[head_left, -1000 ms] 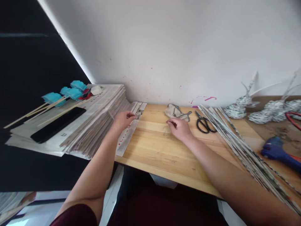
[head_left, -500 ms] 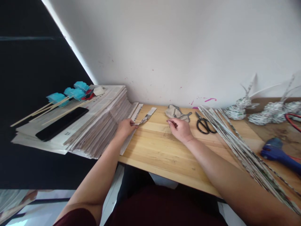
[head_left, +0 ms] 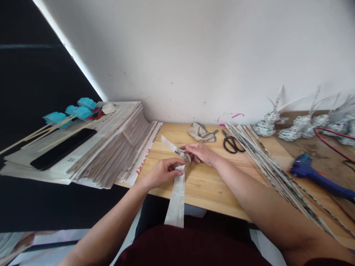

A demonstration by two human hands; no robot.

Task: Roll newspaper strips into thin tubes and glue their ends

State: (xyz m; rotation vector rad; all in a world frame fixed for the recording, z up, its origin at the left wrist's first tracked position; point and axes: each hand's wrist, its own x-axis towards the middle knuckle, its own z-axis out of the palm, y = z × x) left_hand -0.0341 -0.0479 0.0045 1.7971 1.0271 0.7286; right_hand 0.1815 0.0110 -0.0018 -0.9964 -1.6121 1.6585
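A long newspaper strip (head_left: 176, 195) runs between both hands, curling over at its upper part, with its lower end hanging past the table's front edge toward my body. My left hand (head_left: 165, 170) pinches the strip at the bend, thumb and fingers closed on it. On the other side of the curl, my right hand (head_left: 200, 153) has its fingers closed on the strip near the upper end; its fingertips are partly hidden behind the paper. Beyond the hands lie a crumpled grey-beige cloth (head_left: 202, 132) and black-handled scissors (head_left: 233, 143).
To the left rises a tall stack of newspaper (head_left: 116, 147) bearing a black phone (head_left: 63, 148), thin sticks and blue crumpled pieces (head_left: 83, 111). Rolled paper sticks (head_left: 266, 170) lie right of the scissors. Farther right are a blue glue gun (head_left: 318, 175) and woven paper figures (head_left: 264, 125).
My left hand has moved right from beside the stack, bringing the newspaper strip in front of me. My right hand has moved left and closed on the strip. The view has shifted slightly right.
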